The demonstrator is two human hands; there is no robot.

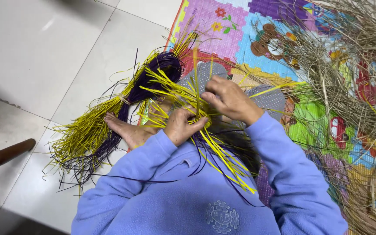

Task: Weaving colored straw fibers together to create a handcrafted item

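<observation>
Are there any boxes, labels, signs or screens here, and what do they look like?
No boxes, packages, labels, signs or screens show.
The only picture-like things:
Play mat: on the floor, top right, bright squares with a cartoon bear and flowers.
Round stitched emblem: on the front of the blue fleece top, bottom middle, pale blue.

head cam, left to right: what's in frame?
Wooden handle → yellow and purple strip bundle on the tile → bare foot → left hand → right hand → dry straw pile on the mat.
</observation>
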